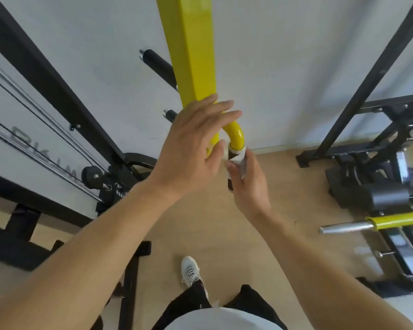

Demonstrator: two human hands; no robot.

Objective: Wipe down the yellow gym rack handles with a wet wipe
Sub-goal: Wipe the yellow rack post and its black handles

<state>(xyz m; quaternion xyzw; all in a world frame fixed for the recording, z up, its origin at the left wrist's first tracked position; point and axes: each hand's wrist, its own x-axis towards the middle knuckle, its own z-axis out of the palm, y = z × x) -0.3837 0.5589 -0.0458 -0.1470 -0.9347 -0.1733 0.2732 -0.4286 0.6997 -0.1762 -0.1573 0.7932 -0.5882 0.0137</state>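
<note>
A yellow square rack beam [193, 51] runs down the middle of the view and ends in a curved yellow handle [236, 136] with a black grip [231, 158]. My right hand [248, 184] is wrapped around that black grip with a white wet wipe [244, 163] pressed between fingers and grip. My left hand [196, 148] hovers in front of the yellow beam with its fingers spread and nothing in it; it hides the beam's lower end.
Two black pegs [156, 64] stick out left of the beam. A black cable machine frame [57, 91] stands at left, another black rack [372, 77] with a yellow sleeve and chrome bar [348, 226] at right. My white shoe [190, 270] is on the wooden floor.
</note>
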